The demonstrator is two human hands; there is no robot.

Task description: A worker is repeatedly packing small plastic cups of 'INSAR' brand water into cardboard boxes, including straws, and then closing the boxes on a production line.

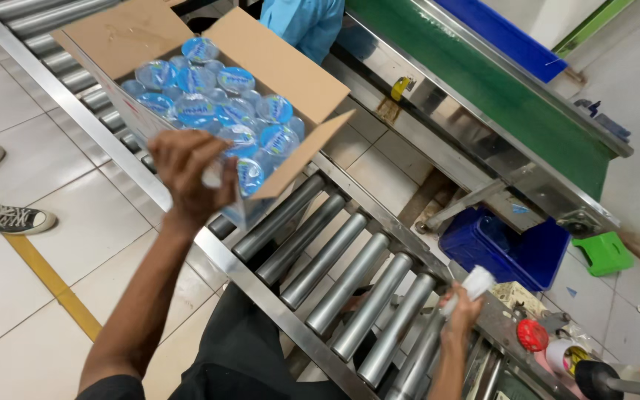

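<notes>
My two bare forearms, a short dark sleeve at my left shoulder, black trousers below.

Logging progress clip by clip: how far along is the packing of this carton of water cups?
Done: the carton on the roller conveyor looks full of blue-lidded sealed cups. In hand: the left hand is at the carton's near edge over the cups, while the right hand holds a white bundle, contents unclear. Left: all flaps stand open, so closing and sealing are not yet done.
</notes>
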